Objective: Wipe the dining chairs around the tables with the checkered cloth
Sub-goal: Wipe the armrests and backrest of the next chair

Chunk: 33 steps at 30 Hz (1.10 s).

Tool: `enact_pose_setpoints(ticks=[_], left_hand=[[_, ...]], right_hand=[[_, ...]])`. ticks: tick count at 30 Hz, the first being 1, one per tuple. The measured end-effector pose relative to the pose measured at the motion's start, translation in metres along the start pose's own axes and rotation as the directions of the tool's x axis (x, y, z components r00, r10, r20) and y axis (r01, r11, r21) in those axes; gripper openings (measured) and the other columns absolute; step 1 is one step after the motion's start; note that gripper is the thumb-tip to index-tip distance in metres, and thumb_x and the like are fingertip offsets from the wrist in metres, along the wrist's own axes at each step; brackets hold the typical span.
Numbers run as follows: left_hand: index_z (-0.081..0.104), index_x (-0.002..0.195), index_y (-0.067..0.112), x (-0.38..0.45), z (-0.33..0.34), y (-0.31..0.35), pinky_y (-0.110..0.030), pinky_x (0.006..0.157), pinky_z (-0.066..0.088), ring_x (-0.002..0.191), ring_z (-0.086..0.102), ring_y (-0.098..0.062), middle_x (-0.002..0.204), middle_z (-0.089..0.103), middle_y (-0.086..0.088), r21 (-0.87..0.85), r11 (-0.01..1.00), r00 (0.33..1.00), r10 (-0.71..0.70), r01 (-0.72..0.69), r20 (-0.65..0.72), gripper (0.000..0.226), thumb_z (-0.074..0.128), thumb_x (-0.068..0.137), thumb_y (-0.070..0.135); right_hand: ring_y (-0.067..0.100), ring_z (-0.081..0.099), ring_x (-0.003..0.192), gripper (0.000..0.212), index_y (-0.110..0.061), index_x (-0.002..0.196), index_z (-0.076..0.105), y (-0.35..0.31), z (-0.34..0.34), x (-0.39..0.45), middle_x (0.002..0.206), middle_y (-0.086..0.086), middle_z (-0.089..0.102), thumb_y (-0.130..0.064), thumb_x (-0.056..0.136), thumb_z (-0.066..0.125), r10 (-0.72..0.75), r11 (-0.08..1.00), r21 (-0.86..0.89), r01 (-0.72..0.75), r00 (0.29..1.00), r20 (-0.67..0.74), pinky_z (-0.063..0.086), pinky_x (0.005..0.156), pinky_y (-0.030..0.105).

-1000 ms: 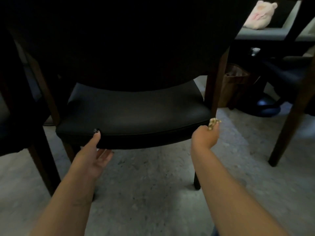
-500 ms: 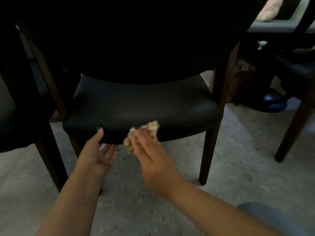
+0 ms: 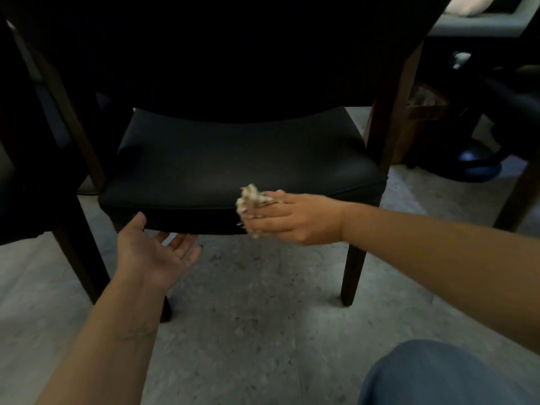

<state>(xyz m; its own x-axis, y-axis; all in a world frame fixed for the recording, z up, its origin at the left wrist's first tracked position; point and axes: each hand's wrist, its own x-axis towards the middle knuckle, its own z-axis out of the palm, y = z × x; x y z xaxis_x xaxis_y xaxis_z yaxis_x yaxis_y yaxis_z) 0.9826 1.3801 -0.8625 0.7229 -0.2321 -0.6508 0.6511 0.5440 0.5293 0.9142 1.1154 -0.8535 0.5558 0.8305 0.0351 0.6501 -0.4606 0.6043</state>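
A dining chair (image 3: 233, 159) with a black padded seat and dark wooden legs stands in front of me. My right hand (image 3: 289, 217) holds a crumpled light cloth (image 3: 251, 197) against the seat's front edge, right of the middle. My left hand (image 3: 155, 249) is under the left part of the front edge, palm up, fingers relaxed, thumb touching the edge. The chair's back is in deep shadow.
Another dark chair (image 3: 26, 176) stands close on the left. On the right are a wooden chair leg (image 3: 517, 197), a blue rounded object (image 3: 479, 162) on the floor and a bin (image 3: 423, 103). The floor (image 3: 263, 317) is grey speckled stone. My knee (image 3: 432, 375) is at lower right.
My right hand with the cloth swept from the seat's right front corner to left of the middle, then back rightwards along the front edge. The left hand stayed under the edge.
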Motion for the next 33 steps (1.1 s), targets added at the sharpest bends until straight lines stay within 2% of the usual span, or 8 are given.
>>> enact_pose_setpoints(ticks=[8,11,15,21,24,26,28,33], left_hand=[[0.028,0.151,0.01,-0.007,-0.002,0.001,-0.052,0.116,0.024,0.13,0.047,-0.035,0.14,0.048,-0.021,-0.086,0.996,0.999,-0.001,0.004,0.033,0.076,0.031,0.096,0.062],[0.032,0.149,0.01,-0.008,0.002,-0.005,-0.051,0.114,0.029,0.125,0.051,-0.035,0.138,0.05,-0.02,-0.105,0.994,1.0,0.018,-0.018,0.004,0.074,0.032,0.095,0.062],[0.046,0.135,0.013,-0.003,0.005,-0.013,-0.045,0.099,0.044,0.11,0.059,-0.031,0.125,0.058,-0.017,-0.083,0.995,0.998,0.062,-0.064,-0.026,0.064,0.035,0.094,0.061],[0.05,0.132,0.02,0.002,0.009,-0.015,-0.048,0.106,0.036,0.112,0.059,-0.024,0.124,0.061,-0.006,0.006,0.996,0.995,0.092,-0.092,-0.042,0.049,0.05,0.094,0.051],[0.048,0.134,0.024,0.001,0.022,-0.022,-0.051,0.106,0.035,0.115,0.057,-0.026,0.126,0.058,-0.006,0.054,0.994,0.994,0.102,-0.1,-0.035,0.047,0.049,0.096,0.051],[0.043,0.139,0.024,0.0,0.03,-0.029,-0.052,0.11,0.032,0.122,0.053,-0.029,0.126,0.055,-0.005,0.086,0.993,0.996,0.086,-0.085,-0.003,0.051,0.044,0.097,0.054],[0.039,0.142,0.022,0.001,0.035,-0.034,-0.052,0.112,0.03,0.125,0.051,-0.03,0.122,0.055,-0.005,0.093,0.992,0.997,0.083,-0.082,-0.006,0.057,0.042,0.096,0.057],[0.041,0.14,0.021,0.003,0.037,-0.035,-0.05,0.112,0.032,0.123,0.054,-0.028,0.114,0.058,-0.005,0.078,0.993,0.995,0.087,-0.084,-0.043,0.06,0.043,0.095,0.059]], right_hand=[[0.03,0.028,0.141,0.063,-0.008,0.135,0.05,-0.015,-0.014,-0.049,0.148,0.009,0.04,-0.005,0.076,0.074,0.271,0.944,0.19,-0.269,0.962,0.02,0.027,0.107,0.056],[0.027,0.044,0.132,0.043,-0.007,0.128,0.058,-0.034,-0.005,0.01,0.14,0.008,0.051,-0.005,0.086,0.063,0.15,0.977,0.167,-0.132,0.984,-0.1,0.037,0.108,0.048],[0.012,0.051,0.126,0.033,-0.024,0.12,0.066,-0.052,0.011,0.073,0.135,-0.008,0.056,-0.024,0.089,0.055,-0.01,0.999,-0.048,0.011,1.0,0.015,0.034,0.112,0.037],[0.02,0.046,0.131,0.042,-0.02,0.117,0.066,-0.026,0.011,-0.038,0.141,0.002,0.05,-0.01,0.076,0.068,0.026,0.998,-0.055,-0.018,0.99,0.137,0.02,0.115,0.045],[0.023,0.045,0.131,0.065,-0.018,0.122,0.063,-0.025,-0.003,-0.11,0.142,0.003,0.048,-0.01,0.061,0.084,0.226,0.971,0.017,-0.24,0.933,0.281,0.029,0.11,0.05],[0.027,0.039,0.135,0.064,-0.012,0.131,0.055,-0.03,-0.011,-0.14,0.144,0.007,0.045,-0.001,0.071,0.074,0.4,0.891,0.132,-0.434,0.889,0.222,0.034,0.107,0.054],[0.025,0.035,0.137,0.048,-0.008,0.131,0.05,-0.027,-0.017,-0.151,0.142,0.012,0.045,0.003,0.085,0.053,0.627,0.74,0.254,-0.622,0.776,0.075,0.033,0.11,0.051],[0.021,0.03,0.139,0.047,-0.003,0.136,0.047,-0.011,-0.012,-0.098,0.145,0.014,0.041,0.006,0.09,0.049,0.979,0.088,0.423,-0.902,0.156,0.129,0.016,0.115,0.028]])
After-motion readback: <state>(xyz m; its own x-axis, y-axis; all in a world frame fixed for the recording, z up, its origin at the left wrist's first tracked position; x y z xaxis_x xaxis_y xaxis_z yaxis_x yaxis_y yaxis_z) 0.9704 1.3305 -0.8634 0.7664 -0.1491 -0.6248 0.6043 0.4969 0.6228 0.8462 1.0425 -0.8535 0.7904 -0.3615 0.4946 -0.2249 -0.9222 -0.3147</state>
